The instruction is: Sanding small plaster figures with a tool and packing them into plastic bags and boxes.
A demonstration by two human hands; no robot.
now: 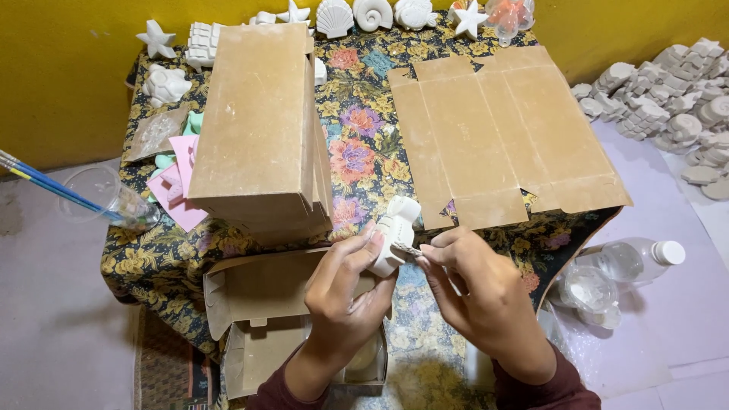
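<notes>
Tall tan carton stack [258, 125] stands bench-left; flattened tan box blank [505, 133] lies bench-right; open tan carton [262, 307] sits at the near edge.

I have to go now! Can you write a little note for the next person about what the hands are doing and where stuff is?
Left hand: grip around a white plaster figure, held over the open cardboard box.
Right hand: pinching a thin tool against the figure's edge.
Done: can't tell how much is scraped.
Left: unpainted plaster shapes line the table's back edge; a flat unfolded box lies on the right.
</notes>
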